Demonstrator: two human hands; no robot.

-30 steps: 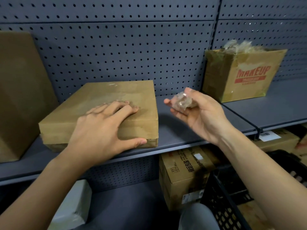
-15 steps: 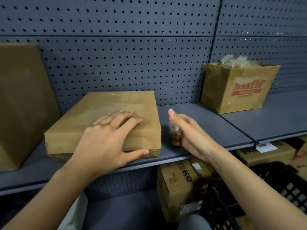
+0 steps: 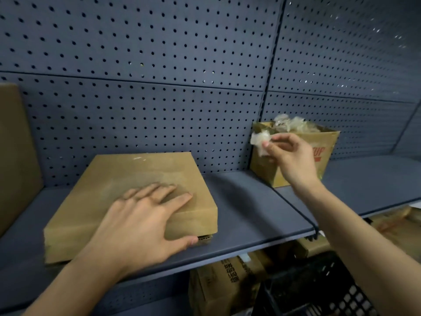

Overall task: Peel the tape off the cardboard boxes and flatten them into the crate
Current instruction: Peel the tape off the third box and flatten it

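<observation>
Right hand (image 3: 293,157) risen pinching one tape wad (image 3: 259,140), left hand (image 3: 145,224) on flat box (image 3: 136,174)

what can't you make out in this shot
Head view: the print on the open box is mostly covered by the right hand holding a tape wad.
Crate: cut by the bottom edge, contents dark.
Tall box: cut by the left edge.
Left hand covers part of the flat box top.
</observation>
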